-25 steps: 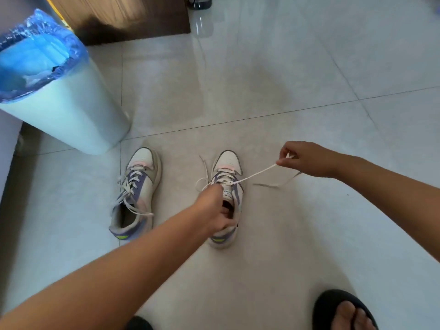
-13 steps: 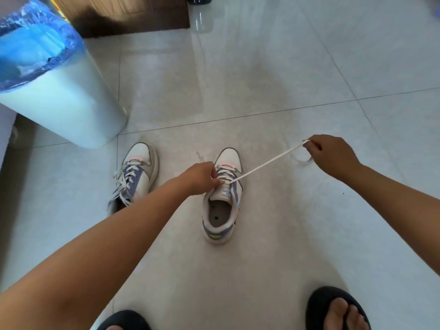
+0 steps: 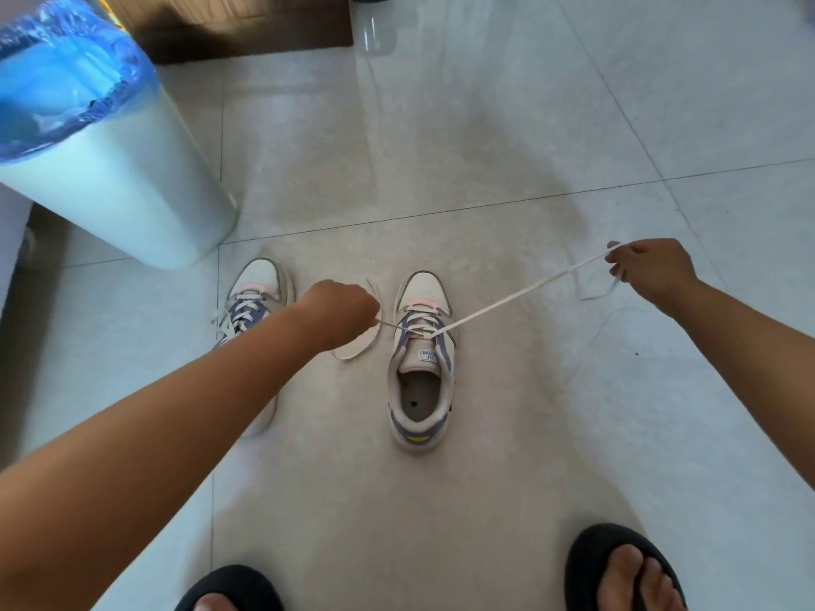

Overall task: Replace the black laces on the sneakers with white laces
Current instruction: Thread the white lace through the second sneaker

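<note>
Both hands, left (image 3: 342, 308) and right (image 3: 648, 269), have pulled apart (pinching the white lace (image 3: 507, 297) taut).

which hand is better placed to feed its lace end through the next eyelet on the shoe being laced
Left. The left hand pinches its white lace end right beside the sneaker; the right hand holds the other end stretched far away.

Around the right sneaker (image 3: 421, 368) we see bare tile floor (image 3: 507, 456) to its right and behind its heel, open for a hand to pass. A taut white lace (image 3: 520, 295) crosses the air from its eyelets up to the right hand (image 3: 648, 269), barring that side. The left hand (image 3: 339, 313) and forearm fill the gap toward the left sneaker (image 3: 253, 293), which they partly hide. The bin (image 3: 132, 200) stands near the far left, perhaps just clear of that sneaker's toe.
</note>
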{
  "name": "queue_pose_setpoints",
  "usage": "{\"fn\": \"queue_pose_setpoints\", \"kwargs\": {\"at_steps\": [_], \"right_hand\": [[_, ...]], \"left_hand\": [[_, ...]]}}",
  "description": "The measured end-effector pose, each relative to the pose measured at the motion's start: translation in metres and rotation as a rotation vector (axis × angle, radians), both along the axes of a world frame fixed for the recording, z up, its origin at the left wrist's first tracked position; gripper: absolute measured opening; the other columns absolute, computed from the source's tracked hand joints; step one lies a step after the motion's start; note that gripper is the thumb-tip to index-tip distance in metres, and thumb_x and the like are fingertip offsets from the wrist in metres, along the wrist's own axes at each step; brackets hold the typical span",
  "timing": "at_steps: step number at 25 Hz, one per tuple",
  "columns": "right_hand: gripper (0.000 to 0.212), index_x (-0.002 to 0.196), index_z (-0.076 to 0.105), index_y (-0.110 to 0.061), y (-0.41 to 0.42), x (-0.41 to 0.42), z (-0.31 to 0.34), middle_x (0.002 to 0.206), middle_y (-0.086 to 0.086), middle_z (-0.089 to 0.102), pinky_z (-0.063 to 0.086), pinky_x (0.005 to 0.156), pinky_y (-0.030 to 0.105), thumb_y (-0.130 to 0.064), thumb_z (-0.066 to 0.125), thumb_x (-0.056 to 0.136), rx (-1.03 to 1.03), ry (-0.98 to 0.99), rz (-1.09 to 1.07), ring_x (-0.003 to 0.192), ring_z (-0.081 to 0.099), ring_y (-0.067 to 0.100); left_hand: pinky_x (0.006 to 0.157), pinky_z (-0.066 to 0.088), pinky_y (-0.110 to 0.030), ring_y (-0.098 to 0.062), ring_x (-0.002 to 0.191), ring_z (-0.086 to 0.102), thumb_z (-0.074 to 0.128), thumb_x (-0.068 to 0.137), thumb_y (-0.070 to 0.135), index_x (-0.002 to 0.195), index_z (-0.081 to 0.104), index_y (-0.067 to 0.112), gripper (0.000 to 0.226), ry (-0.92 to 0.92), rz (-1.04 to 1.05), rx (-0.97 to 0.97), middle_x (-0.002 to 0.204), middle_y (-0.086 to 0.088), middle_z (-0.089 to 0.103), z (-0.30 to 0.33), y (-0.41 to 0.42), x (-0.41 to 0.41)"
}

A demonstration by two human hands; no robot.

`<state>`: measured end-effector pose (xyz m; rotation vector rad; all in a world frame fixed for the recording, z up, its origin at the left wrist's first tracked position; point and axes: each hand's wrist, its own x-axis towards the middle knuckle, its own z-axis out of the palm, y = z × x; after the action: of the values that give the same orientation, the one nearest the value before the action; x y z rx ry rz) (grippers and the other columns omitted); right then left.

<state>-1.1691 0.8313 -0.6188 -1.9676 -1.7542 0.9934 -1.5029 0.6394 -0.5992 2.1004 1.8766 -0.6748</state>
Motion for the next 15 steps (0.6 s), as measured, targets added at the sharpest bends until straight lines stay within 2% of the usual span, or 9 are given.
{"fn": "queue_pose_setpoints", "kwargs": {"at_steps": [2, 5, 9, 12, 15], "right_hand": [[0.018, 0.085, 0.071, -0.011, 0.001, 0.006, -0.003, 0.091, 0.009, 0.07, 0.048, 0.073, 0.029, -0.022, 0.056, 0.089, -0.012, -0.039, 0.019, 0.086, 0.065, 0.024], [0.021, 0.084, 0.071, -0.008, 0.004, 0.013, -0.006, 0.082, 0.011, 0.069, 0.046, 0.072, 0.031, -0.024, 0.058, 0.088, -0.031, -0.106, 0.028, 0.08, 0.062, 0.024], [0.02, 0.076, 0.069, -0.011, 0.008, 0.021, -0.018, 0.079, 0.011, 0.069, 0.049, 0.082, 0.039, -0.024, 0.058, 0.088, -0.071, -0.116, 0.001, 0.083, 0.062, 0.026], [0.021, 0.072, 0.068, -0.012, 0.014, 0.032, -0.028, 0.073, 0.009, 0.068, 0.047, 0.082, 0.038, -0.024, 0.059, 0.087, -0.1, -0.128, -0.031, 0.082, 0.062, 0.028], [0.027, 0.096, 0.069, -0.001, 0.031, 0.042, -0.048, 0.071, 0.007, 0.061, 0.038, 0.078, 0.034, -0.024, 0.055, 0.091, -0.232, -0.13, -0.089, 0.08, 0.057, 0.029]], "left_hand": [[0.07, 0.031, -0.028, -0.024, 0.101, 0.06, 0.038, 0.099, 0.019, 0.107, 0.056, 0.015, 0.02, 0.166, -0.104, 0.083, 0.108, -0.003, 0.06, 0.0, -0.009, -0.017], [0.068, 0.034, -0.03, -0.025, 0.095, 0.061, 0.044, 0.092, 0.005, 0.102, 0.056, 0.013, 0.018, 0.273, 0.028, 0.199, 0.102, -0.003, 0.06, 0.01, -0.022, -0.049], [0.06, 0.035, -0.033, -0.036, 0.084, 0.06, 0.049, 0.079, -0.013, 0.09, 0.06, -0.001, 0.019, 0.157, 0.323, 0.36, 0.087, -0.017, 0.059, 0.023, -0.036, -0.094], [0.058, 0.035, -0.036, -0.039, 0.08, 0.058, 0.049, 0.08, -0.013, 0.086, 0.058, -0.003, 0.015, 0.162, 0.469, 0.422, 0.083, -0.019, 0.057, 0.029, -0.046, -0.119], [0.061, 0.043, -0.04, -0.04, 0.078, 0.059, 0.049, 0.082, -0.01, 0.084, 0.056, -0.002, 0.011, 0.157, 0.582, 0.427, 0.082, -0.019, 0.056, 0.033, -0.055, -0.142]]}}
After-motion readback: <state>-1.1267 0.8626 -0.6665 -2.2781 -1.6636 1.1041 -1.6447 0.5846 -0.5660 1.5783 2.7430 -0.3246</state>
